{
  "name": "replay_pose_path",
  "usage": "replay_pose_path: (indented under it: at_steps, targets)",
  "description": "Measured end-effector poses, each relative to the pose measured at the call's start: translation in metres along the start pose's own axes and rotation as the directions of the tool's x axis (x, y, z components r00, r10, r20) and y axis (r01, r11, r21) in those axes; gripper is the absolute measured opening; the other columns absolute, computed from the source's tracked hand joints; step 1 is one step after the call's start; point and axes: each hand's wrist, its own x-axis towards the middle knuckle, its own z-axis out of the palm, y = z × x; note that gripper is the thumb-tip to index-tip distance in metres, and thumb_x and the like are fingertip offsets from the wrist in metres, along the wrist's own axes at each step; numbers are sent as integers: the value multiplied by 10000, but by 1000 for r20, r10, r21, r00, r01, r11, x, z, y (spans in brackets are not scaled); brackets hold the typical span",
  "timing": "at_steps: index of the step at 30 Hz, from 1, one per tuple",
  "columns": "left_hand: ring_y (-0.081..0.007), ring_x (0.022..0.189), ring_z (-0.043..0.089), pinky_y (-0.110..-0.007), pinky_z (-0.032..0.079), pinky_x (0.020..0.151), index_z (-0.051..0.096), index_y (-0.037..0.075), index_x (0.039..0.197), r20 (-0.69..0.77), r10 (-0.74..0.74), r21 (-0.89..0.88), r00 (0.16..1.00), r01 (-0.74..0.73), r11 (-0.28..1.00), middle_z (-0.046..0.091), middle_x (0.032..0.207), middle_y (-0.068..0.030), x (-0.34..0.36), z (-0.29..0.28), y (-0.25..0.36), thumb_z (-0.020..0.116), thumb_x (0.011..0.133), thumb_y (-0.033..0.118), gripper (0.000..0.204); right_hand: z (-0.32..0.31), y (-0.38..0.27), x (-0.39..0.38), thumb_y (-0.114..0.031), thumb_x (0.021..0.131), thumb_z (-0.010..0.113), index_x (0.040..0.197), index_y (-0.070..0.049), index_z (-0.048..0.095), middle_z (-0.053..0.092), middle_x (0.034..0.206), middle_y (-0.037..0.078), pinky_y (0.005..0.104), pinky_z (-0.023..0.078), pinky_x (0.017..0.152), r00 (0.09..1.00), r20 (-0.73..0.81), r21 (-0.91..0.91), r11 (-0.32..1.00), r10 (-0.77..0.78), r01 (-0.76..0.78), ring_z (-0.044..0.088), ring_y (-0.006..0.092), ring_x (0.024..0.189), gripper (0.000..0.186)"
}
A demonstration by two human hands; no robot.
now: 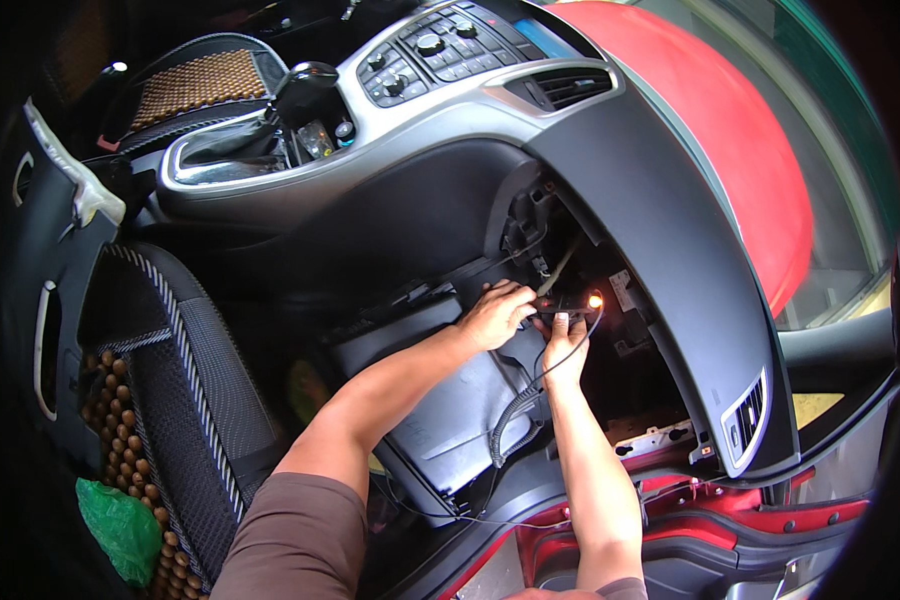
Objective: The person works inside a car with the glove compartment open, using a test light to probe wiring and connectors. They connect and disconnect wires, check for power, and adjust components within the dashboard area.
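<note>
The dark dashboard [670, 220] curves along the right side of a deep opening [625, 385], with dark, open room between its edge and the right forearm. A grey plastic box [460, 405] lies tilted to the left, partly covered by the left forearm. At the opening, the right hand [565, 352] grips a small dark tool [567, 302] from below, thumb against it. The left hand [500, 312], fingers bent, meets the tool's left end; whether it grips I cannot tell. A coiled cord [503, 430] hangs beside the right forearm. A small orange lamp [596, 300] glows at the tool's right end. Fingers hide much of the tool; shadow blurs the opening's depths.
</note>
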Motion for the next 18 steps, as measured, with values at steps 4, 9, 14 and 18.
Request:
replay_pose_path:
  at_steps: [4, 9, 14, 18]
  targets:
    - [-354, 1038, 669, -466, 519, 926, 738, 137, 1167, -17, 13, 25, 1000, -13, 1000, 722, 1054, -101, 0, 3, -2, 661, 1034, 193, 163, 1, 1, -1, -164, 1164, 521, 1362, 30, 595, 732, 1232, 121, 308, 646, 861, 999, 2, -26, 999, -38, 38, 741, 191, 1008, 287]
    - [-381, 1014, 680, -493, 549, 912, 719, 92, 1147, -36, 48, 36, 998, -47, 998, 735, 1051, -132, 2, 2, -3, 675, 1019, 157, 150, 1, -4, -2, -204, 1160, 550, 1367, 12, 610, 734, 1243, 102, 312, 640, 876, 1000, 22, -3, 1000, -15, 15, 722, 175, 1045, 305]
    - [-372, 1017, 682, -484, 543, 922, 721, 91, 1150, -44, 53, 21, 998, -52, 998, 737, 1053, -125, 2, 1, -2, 665, 1024, 154, 152, 3, -7, -4, -197, 1158, 554, 1345, 20, 613, 730, 1236, 100, 314, 640, 878, 1000, 14, 6, 1000, -27, 27, 725, 176, 1029, 292]
    - [-373, 1014, 679, -486, 540, 920, 724, 90, 1162, -38, 36, 26, 999, -35, 999, 735, 1053, -126, 2, 1, -1, 657, 1029, 155, 162, 4, -8, -6, -184, 1158, 549, 1323, 28, 606, 725, 1226, 115, 319, 641, 880, 1000, 3, 18, 1000, -10, 10, 725, 184, 1010, 275]
